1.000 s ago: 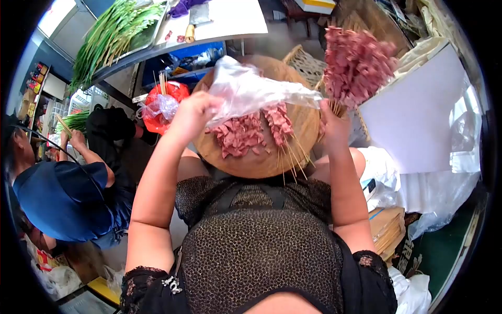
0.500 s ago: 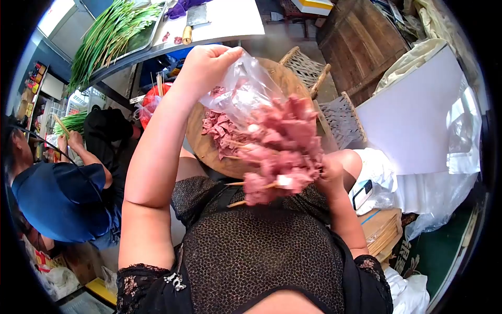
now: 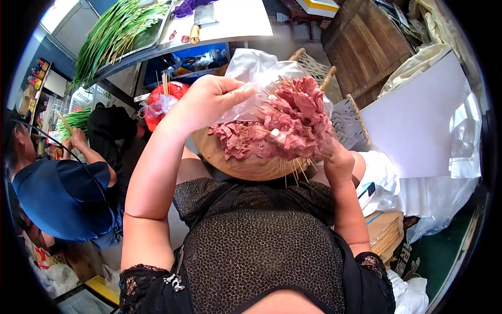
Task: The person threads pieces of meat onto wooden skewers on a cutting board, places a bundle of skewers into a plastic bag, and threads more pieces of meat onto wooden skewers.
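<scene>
Clear plastic catches the light at the far side of my work: a thin bag (image 3: 253,62), its near edge pinched between the thumb and fingers of my left hand (image 3: 222,99). My right hand (image 3: 339,161) has its fingers wrapped around the lower ends of a thick bunch of meat skewers (image 3: 300,118). The bunch is raised over the right part of a round wooden board (image 3: 235,167), tilted so the meat points up and away from me, with some pale stick tips poking out toward the bag. The bag spreads behind the bunch, over the far part of the board.

On the board, left of the bunch and partly hidden by it, lies a pile of pink-red meat (image 3: 238,141). Several thin sticks (image 3: 296,170) jut past the board's near edge toward my lap.

Beyond my left forearm sits a red bag (image 3: 161,104) with sticks standing up in it. Farther off, a white counter (image 3: 238,21) carries long green stalks (image 3: 117,39) on a tray, a purple cloth (image 3: 189,7) and a wooden handle (image 3: 195,34). To my left, a person in a dark blue shirt (image 3: 60,196) holds a light-coloured stick. A woven chair (image 3: 342,123) stands beyond my right hand, and a phone (image 3: 367,193) lies near that forearm.
</scene>
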The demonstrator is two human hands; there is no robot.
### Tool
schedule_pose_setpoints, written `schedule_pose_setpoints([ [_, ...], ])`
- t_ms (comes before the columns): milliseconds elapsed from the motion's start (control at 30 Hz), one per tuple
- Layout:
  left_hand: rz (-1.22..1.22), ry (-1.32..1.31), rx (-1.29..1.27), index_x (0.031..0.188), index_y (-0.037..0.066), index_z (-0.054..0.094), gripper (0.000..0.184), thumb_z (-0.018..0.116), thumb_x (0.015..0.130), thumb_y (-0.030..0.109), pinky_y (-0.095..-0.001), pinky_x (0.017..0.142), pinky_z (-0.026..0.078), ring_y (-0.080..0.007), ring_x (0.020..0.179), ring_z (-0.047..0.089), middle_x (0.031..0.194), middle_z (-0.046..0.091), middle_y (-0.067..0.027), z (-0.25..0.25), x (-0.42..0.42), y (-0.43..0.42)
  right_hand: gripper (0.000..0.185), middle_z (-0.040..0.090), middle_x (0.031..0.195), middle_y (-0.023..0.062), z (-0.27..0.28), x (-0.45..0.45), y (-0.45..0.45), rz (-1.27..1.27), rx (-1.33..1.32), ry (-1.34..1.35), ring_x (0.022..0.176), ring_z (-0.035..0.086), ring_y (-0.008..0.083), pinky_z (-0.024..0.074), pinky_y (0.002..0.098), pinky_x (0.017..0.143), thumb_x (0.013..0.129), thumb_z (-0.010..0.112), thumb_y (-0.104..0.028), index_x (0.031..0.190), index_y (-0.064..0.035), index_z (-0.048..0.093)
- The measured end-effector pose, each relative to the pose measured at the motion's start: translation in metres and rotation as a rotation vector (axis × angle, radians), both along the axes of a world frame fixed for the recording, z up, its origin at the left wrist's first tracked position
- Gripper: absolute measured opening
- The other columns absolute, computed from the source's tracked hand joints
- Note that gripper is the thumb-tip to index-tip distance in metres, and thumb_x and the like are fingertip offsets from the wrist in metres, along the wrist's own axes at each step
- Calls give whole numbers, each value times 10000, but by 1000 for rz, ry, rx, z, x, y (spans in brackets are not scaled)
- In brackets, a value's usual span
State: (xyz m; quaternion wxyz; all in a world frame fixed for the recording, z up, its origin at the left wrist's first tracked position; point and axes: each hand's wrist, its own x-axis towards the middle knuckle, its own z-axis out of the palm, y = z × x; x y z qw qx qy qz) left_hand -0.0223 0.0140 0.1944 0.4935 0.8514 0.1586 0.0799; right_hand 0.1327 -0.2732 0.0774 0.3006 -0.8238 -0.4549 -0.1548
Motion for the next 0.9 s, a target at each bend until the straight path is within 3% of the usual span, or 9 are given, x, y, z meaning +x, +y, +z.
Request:
schedule_pose_setpoints([
  [33,-1,0,-3,1010,58,685,238,573,902,238,-187,510,380,-16,558,460,666,599,30,0,2,0,302,655,810,104,-3,1,1,-1,-3,0,677,633,259,497,322,571,752,612,-84,1053,-91,630],
  [133,134,-130,-381,1099,83,645,289,519,928,279,-170,460,305,-15,488,397,548,452,62,7,9,1,281,605,699,73,-17,5,4,42,-16,-111,594,598,242,462,338,512,749,599,-86,1029,-114,594],
  [233,132,-168,-404,1133,93,629,305,507,933,289,-168,452,292,-13,471,375,525,400,71,19,12,-7,296,575,664,64,-17,1,6,72,-112,-141,569,580,244,451,344,497,752,591,-91,1045,-136,588],
  [433,32,-185,-261,1132,104,641,275,537,926,254,-173,473,320,-6,523,397,577,463,70,9,13,-17,260,546,627,52,-11,1,9,55,-201,-192,549,565,236,447,350,489,742,580,-109,995,-165,601],
  [500,-251,-245,16,1103,73,645,239,576,903,184,-206,539,418,-37,602,509,670,581,38,6,9,-17,241,550,627,50,-5,3,10,57,-240,-188,555,571,234,449,350,492,746,573,-115,978,-174,605],
  [567,-463,-369,121,1044,28,647,209,623,851,107,-250,673,487,-103,757,605,857,665,-69,6,6,-18,208,552,622,54,1,9,11,83,-306,-123,570,579,241,451,356,498,758,558,-114,947,-182,612],
  [667,-443,-251,212,1047,34,648,242,657,815,100,-250,648,479,-99,716,588,805,646,-77,9,-12,-13,234,591,675,74,1,25,4,56,-279,-31,621,598,267,467,366,533,758,542,-67,949,-174,624],
  [733,-146,121,249,1025,32,651,265,693,772,99,-251,627,467,-102,679,563,767,625,-80,18,-22,-7,287,636,776,92,4,32,-2,-21,-228,-3,698,620,280,488,358,590,759,519,-18,977,-166,634],
  [900,-16,-37,361,929,2,630,221,717,747,93,-244,601,443,-101,673,538,754,596,-76,-24,-21,10,286,670,903,114,11,36,0,-112,-239,105,808,652,212,499,281,710,803,485,17,1022,-67,649],
])
